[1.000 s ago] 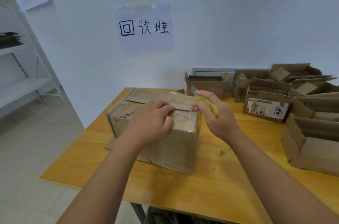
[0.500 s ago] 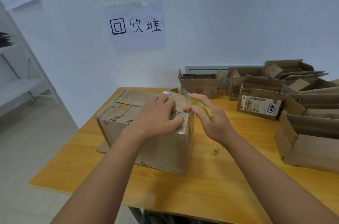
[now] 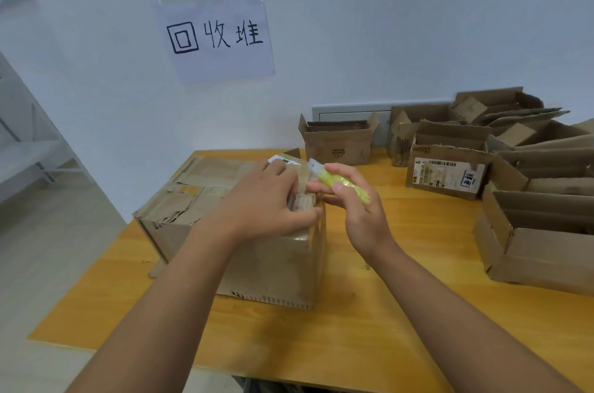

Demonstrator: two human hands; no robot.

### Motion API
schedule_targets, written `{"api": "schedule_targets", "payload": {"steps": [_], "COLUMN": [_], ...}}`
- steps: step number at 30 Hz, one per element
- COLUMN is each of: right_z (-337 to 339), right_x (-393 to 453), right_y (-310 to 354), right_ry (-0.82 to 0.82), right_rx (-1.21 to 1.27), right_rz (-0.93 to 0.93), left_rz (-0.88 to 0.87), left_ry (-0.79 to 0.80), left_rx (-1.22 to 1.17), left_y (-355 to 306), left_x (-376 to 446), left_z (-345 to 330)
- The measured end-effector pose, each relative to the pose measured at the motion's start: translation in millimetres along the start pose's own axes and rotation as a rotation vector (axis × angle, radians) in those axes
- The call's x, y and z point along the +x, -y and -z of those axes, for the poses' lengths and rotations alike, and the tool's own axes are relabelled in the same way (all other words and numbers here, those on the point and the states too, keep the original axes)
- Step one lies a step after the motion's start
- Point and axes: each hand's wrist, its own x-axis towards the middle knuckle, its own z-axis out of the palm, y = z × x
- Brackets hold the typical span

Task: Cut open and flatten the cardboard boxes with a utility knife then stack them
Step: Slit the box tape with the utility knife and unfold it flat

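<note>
A closed brown cardboard box point(image 3: 199, 212) with worn, taped top flaps stands on the left half of the wooden table point(image 3: 369, 328). My left hand point(image 3: 260, 203) lies over the box's top right edge, its fingers curled down onto the flap and the tape there. My right hand point(image 3: 356, 209) hovers just right of the box and grips a yellow-green utility knife point(image 3: 340, 183). The knife's pale tip points up and left, above the box's far right corner. Whether the blade is out is not clear.
Several opened cardboard boxes stand along the back and right of the table: a small one point(image 3: 337, 143), a labelled one point(image 3: 450, 167) and a large one point(image 3: 540, 232). A paper sign point(image 3: 215, 34) hangs on the white wall. A metal shelf point(image 3: 29, 148) stands at left.
My left hand slid right along the box top to its right edge. The right hand with the knife came slightly nearer the box corner. The view shifted right.
</note>
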Motion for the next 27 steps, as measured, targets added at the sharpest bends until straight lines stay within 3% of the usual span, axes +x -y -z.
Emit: {"api": "schedule_targets", "payload": {"steps": [4,10,15,27], "right_z": [-1.1,12.1,28.4,22.5], "right_x": [2.4,8.5,-8.3,-21.2], "right_y": [-1.9,13.6,22.3,12.6], "right_ry": [-0.005,0.027,0.032,0.078], "right_rx": [-0.007,0.032,0.024,0.004], "right_rz": [-0.010,-0.057,-0.057,-0.044], "left_rz": [0.045,0.054,0.089,0.095], "left_ry": [0.079,0.048,-0.059,-0.100], "left_rx": [0.055,0.002,-0.202,-0.181], "left_y": [-2.8,0.9,2.9,6.2], "left_x": [0.2,2.6,-0.1,5.2], "left_z": [-0.2,-3.8,-6.2,-12.1]}}
